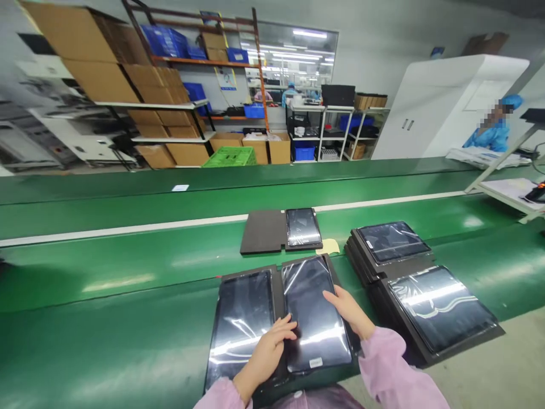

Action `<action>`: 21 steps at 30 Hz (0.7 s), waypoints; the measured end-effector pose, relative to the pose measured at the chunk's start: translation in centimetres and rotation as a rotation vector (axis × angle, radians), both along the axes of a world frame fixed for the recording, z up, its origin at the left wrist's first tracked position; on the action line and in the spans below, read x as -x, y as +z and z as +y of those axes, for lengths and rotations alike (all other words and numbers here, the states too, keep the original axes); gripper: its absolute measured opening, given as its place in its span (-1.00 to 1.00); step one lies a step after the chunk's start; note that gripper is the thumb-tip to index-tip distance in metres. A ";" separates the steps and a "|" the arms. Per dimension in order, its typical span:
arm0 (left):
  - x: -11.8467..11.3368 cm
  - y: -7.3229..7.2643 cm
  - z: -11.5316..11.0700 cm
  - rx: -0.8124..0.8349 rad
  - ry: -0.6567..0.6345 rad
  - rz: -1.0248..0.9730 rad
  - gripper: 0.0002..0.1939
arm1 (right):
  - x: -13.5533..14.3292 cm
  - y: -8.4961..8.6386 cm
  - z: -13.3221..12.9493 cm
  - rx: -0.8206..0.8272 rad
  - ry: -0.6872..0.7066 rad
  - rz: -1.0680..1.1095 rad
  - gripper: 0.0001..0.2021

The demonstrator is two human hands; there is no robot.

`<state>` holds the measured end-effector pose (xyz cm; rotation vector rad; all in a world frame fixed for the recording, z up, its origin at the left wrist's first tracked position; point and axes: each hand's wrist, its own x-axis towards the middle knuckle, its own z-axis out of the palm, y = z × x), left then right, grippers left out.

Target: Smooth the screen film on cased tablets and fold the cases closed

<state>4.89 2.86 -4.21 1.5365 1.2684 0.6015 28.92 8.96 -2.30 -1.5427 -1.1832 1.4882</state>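
A dark tablet-like screen (313,318) in clear film, with a small white label near its lower edge, lies tilted over a dark foam tray (277,292) in front of me. My right hand (351,312) grips its right edge, thumb on the glass and other fingers hidden below. At the left edge my left hand (268,349) holds it, fingertips resting on the glass. A second film-covered screen (242,324) lies just left of it, partly behind my left wrist.
Farther back sits a foam tray (263,232) with one screen (303,227) in its right half, beside a yellowish paper piece (328,246). Stacked foam trays (366,267) bearing screens stand at right. The green belt (128,335) runs across; a person (489,133) is at far right.
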 end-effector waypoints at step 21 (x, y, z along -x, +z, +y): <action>11.2 -3.0 -1.3 0.066 0.875 -0.068 -0.42 | 16.1 -1.1 0.9 0.026 0.040 -0.030 -0.79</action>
